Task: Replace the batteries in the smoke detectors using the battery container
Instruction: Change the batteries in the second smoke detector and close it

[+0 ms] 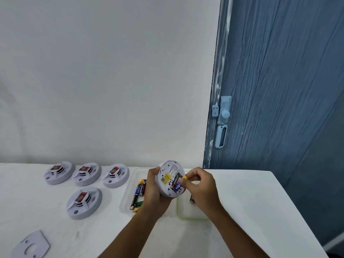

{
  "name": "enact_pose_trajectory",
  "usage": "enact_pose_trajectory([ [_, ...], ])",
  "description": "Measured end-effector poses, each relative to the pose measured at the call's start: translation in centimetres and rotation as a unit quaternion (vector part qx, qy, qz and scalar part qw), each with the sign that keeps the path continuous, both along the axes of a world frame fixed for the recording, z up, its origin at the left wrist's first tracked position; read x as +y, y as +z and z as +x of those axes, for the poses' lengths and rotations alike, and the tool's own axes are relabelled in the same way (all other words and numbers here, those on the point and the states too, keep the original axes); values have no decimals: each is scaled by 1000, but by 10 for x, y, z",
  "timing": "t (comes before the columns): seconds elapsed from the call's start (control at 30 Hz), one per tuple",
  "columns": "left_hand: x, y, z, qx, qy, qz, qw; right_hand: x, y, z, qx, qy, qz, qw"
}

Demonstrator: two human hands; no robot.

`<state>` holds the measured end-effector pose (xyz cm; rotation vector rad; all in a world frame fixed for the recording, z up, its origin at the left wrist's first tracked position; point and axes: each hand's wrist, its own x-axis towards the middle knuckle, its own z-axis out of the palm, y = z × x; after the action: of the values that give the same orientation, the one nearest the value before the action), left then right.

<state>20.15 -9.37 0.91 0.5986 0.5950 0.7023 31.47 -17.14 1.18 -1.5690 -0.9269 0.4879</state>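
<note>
**Detector held open, battery at the bay**

The left hand (155, 190) grips a white detector (170, 180) from its left side, lifted clear of the table (242, 202) and tilted so its back faces the camera. The back shows a yellow label (166, 178), small printed text and an open bay on its right side. Two batteries (176, 182) lie in the bay, side by side: one black with white lettering, one blue.

The right hand (202, 185) is closed in a pinch, thumb and fingertips (188, 177) on a yellow-tipped battery (184, 177) at the bay's right edge. Whether that battery is seated in the bay cannot be told.

Below the hands sit two shallow trays. The clear tray (128, 194) on the left holds several loose batteries (138, 192), blue-black ones and a green one with a yellow end. The white tray (188, 211) to the right, with a greenish rim, lies partly under the right wrist; one dark battery end (191, 199) shows in it just beside the wrist.

Four more detectors rest face up on the left of the table, well apart from the hands: three in a far row (86, 174) and one nearer (84, 202). A flat grey plate (31, 245) with holes lies at the near left corner. A white wall (111, 81) stands behind the table, and a blue door (279, 90) with a pale latch (222, 121) is on the right.
</note>
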Motion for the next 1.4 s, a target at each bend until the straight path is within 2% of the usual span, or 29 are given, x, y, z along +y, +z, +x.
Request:
enact_pose_trajectory([
  [0.07,0,0,2,7,-2,9,1000,1,3,-4,-5,-11,26,1000],
  [0.17,4,1,2,10,0,17,1000,5,5,2,68,-44,55,995],
  [0.23,10,0,-3,8,17,10,1000,8,1,16,91,-72,34,993],
  [0.37,20,-5,-14,-21,26,-4,999,15,-24,33,-16,-16,-127,992],
  [0.5,19,0,-18,-58,13,-40,997,27,-37,23,-120,13,-197,973],
  [0.57,20,2,-20,-78,2,-61,995,29,-33,16,-152,-1,-169,974],
  [0.63,19,5,-22,-91,-3,-70,993,28,-24,9,-152,-13,-63,986],
  [0.7,19,7,-23,-94,-7,-67,993,25,-12,0,-173,-3,46,984],
  [0.77,18,9,-24,-80,-15,-56,995,20,-4,-7,-225,36,91,969],
  [0.83,18,11,-23,-63,-22,-48,997,17,0,-14,-280,67,91,953],
  [0.93,16,13,-22,-49,-23,-41,998,16,2,-21,-324,63,68,941],
  [1.07,17,11,-20,-33,-31,-37,998,17,8,-22,-319,50,19,946],
  [1.23,16,9,-19,-29,-40,-19,999,20,12,-27,-348,45,-54,935],
  [1.4,18,9,-17,-12,-40,-10,999,20,12,-30,-352,49,-42,934],
])
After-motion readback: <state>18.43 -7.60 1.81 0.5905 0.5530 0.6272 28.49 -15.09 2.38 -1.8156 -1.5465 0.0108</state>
